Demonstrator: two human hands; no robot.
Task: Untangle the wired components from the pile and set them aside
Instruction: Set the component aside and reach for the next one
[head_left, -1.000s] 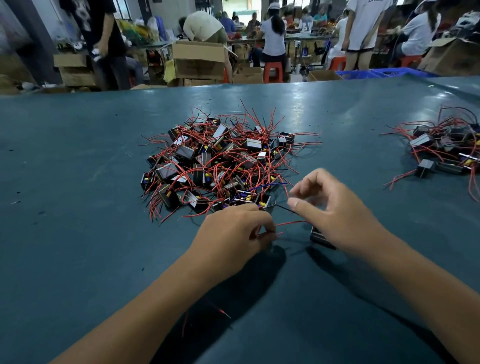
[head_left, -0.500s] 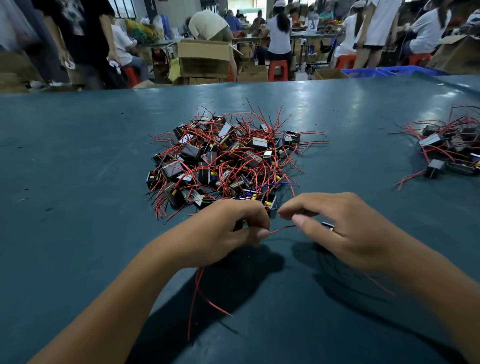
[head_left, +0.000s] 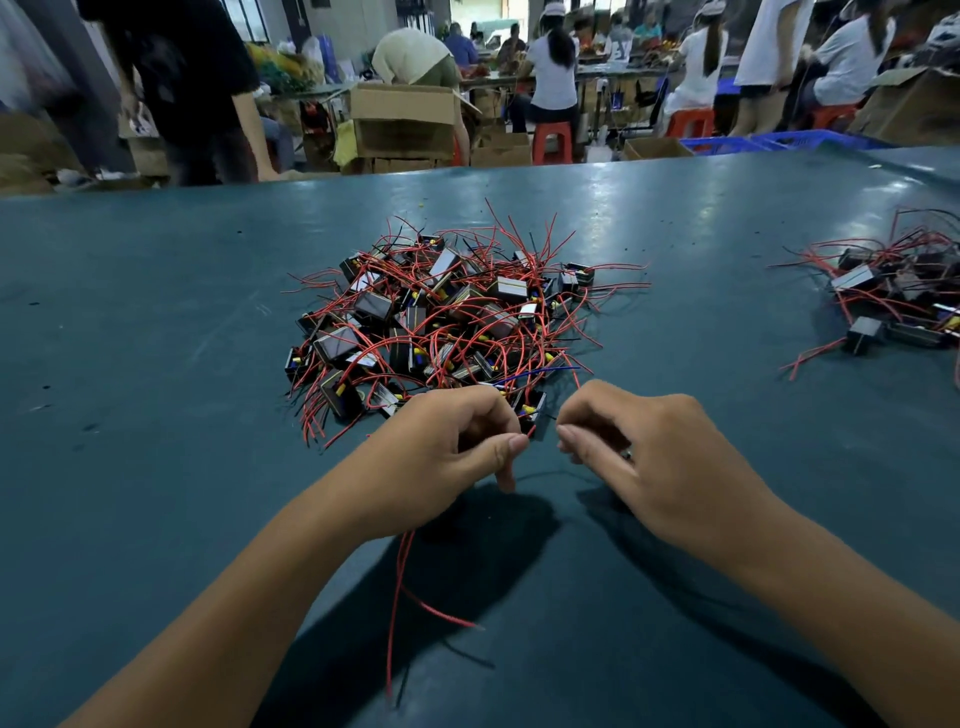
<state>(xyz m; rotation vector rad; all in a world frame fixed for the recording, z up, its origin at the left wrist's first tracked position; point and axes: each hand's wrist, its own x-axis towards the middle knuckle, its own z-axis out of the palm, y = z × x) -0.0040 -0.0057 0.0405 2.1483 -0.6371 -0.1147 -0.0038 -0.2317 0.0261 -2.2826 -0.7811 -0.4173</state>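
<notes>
two hands (head_left: 447, 457) (head_left: 660, 457) — two piles (head_left: 441, 322) (head_left: 898, 296), one table (head_left: 156, 322)

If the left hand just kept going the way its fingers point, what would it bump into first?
Probably the right hand. The left hand points its pinched fingertips rightward at it across a narrow gap. A black component at the pile's near edge sits just behind that gap; depth is hard to judge.

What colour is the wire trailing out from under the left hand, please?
Red. The wire hangs below the left hand towards the camera, clearest in the head view.
</notes>
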